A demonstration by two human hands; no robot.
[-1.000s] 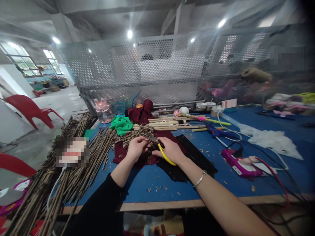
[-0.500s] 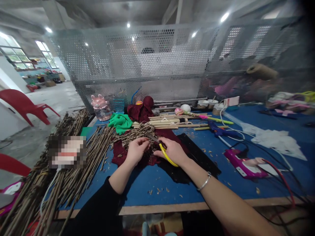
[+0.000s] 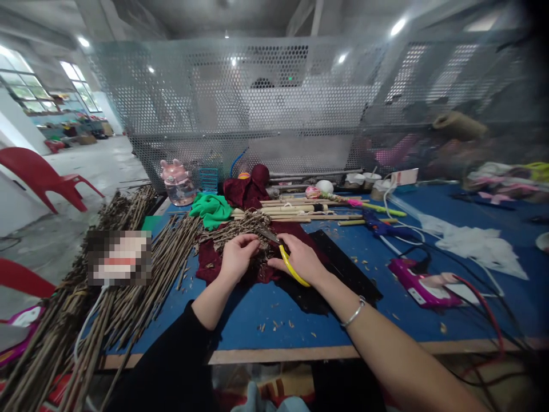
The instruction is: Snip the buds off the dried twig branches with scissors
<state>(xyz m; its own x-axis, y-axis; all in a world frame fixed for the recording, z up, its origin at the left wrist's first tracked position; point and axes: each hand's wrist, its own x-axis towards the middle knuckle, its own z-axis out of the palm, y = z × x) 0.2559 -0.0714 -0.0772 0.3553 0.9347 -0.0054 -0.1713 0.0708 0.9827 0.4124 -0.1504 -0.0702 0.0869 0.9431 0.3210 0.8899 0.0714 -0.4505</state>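
My right hand (image 3: 302,258) is closed around yellow-handled scissors (image 3: 292,271), whose dark blades point up and left toward my left fingers. My left hand (image 3: 237,257) is pinched, thumb against fingertips; whatever is in the pinch is too small to make out. Just beyond both hands lies a heap of dry brown twigs (image 3: 238,229). Under it spreads a dark red cloth (image 3: 206,265), with black fabric (image 3: 351,269) to its right. Small clippings are scattered over the blue tabletop (image 3: 240,337).
Long dry stalks (image 3: 141,297) lie along the left side, a phone-like blurred object on them. Behind the heap are a green cloth (image 3: 211,209), bamboo sticks (image 3: 295,210) and a pink-lidded jar (image 3: 178,183). At right sit a blue glue gun (image 3: 380,224), a purple power strip (image 3: 422,286) and cables.
The camera view has shifted slightly. Both hands stay in nearly the same place over the twigs, with the scissors still held in my right hand.
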